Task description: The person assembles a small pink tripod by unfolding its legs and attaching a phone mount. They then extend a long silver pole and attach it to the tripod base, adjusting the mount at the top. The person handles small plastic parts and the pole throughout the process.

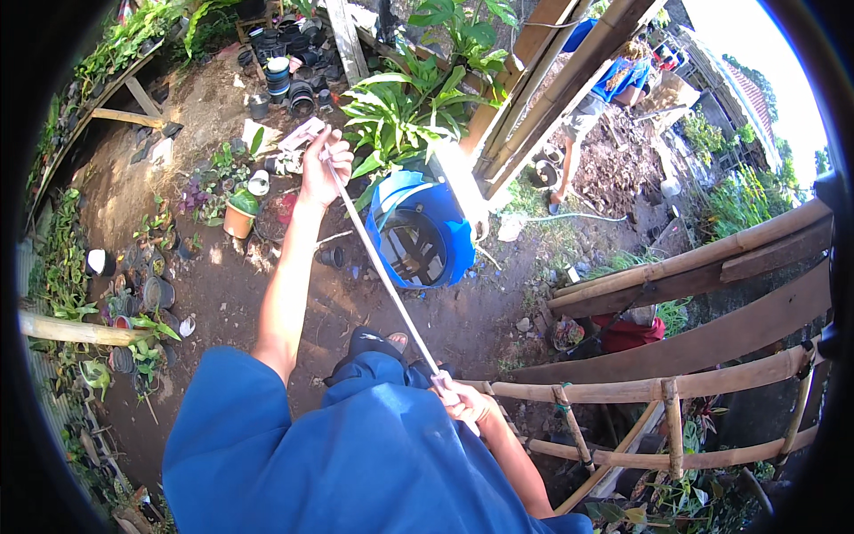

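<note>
A long, thin, pale pole (378, 262) runs slantwise across the front of my body. Near its upper end, my left hand (322, 171) is raised and closed round it, beside a flat pinkish-white piece (302, 134) whose kind I cannot make out. Down by my waist, my right hand (461, 402) wraps the lower end at a pinkish sleeve or grip (440, 381). Just right of the pole stands a blue plastic drum (463, 238) with a jagged cut rim and dark, reflecting liquid inside. My foot in a sandal (398, 340) shows below the drum.
Bamboo rails (614, 392) fence the right side, and wooden posts (551, 80) rise behind the drum. Potted plants and an orange pot (239, 216) stand left; stacked black pots (277, 80) lie farther back. Another person in blue (614, 80) bends over dug soil at upper right.
</note>
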`<state>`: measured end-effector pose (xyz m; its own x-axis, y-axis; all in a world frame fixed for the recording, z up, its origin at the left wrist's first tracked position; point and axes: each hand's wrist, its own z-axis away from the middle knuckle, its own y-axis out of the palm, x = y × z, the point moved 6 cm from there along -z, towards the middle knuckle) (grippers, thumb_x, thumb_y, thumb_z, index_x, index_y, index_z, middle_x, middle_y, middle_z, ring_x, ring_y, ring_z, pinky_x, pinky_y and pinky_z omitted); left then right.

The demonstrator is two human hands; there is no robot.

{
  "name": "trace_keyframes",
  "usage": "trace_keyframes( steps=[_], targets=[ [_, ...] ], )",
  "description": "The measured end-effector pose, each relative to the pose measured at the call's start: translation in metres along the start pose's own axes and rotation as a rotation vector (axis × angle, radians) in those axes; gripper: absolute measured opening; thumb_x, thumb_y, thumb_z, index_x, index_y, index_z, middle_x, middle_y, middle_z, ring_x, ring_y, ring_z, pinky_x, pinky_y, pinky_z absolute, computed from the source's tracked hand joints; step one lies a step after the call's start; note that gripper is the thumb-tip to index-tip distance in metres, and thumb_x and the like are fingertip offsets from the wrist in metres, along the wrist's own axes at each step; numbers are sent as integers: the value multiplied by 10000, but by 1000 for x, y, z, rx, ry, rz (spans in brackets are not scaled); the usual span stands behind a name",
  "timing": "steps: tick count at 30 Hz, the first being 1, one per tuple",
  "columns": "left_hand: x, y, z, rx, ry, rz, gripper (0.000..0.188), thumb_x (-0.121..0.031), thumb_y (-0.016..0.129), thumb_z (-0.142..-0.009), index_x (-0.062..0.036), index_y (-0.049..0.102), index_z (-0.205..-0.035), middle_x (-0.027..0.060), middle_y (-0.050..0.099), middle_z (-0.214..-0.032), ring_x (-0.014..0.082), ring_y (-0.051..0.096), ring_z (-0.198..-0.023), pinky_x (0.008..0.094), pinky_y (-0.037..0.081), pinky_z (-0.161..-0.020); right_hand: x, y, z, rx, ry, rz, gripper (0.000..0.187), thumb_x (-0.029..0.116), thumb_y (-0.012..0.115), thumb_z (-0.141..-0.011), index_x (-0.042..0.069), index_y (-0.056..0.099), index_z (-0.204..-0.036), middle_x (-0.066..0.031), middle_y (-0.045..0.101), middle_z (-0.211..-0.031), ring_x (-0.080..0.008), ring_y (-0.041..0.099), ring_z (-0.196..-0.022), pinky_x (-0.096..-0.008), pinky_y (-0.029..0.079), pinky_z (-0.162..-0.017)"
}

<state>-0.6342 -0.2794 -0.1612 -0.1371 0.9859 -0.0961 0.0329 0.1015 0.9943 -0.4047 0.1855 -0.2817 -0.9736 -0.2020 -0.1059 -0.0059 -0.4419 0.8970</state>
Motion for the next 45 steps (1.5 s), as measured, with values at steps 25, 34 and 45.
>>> trace_keyframes(
  steps=[25,34,45],
  targets=[
    [-33,-74,16,-150,7,-379,472,-310,520,-1074,-212,363,-640,-87,271,-519,51,274,-418,216,237,-399,9,61,-12,-390,-117,466,355,450,625,-1015,181,477,-838,114,313,-637,9,241,-456,-163,191,-347],
    [-73,-74,33,-201,115,-364,494,-293,506,-1080,-211,345,-620,-89,274,-502,49,269,-386,223,234,-387,10,80,-18,-466,-127,597,428,511,591,-1018,183,449,-782,114,296,-616,9,246,-472,-178,160,-366],
    [-107,-41,31,-137,98,-335,474,-256,568,-1050,-198,354,-631,-85,288,-506,49,282,-385,225,245,-374,-27,95,-47,-532,-435,813,407,485,510,-1060,114,546,-898,78,369,-593,-29,346,-442,-208,291,-399]
  ],
)
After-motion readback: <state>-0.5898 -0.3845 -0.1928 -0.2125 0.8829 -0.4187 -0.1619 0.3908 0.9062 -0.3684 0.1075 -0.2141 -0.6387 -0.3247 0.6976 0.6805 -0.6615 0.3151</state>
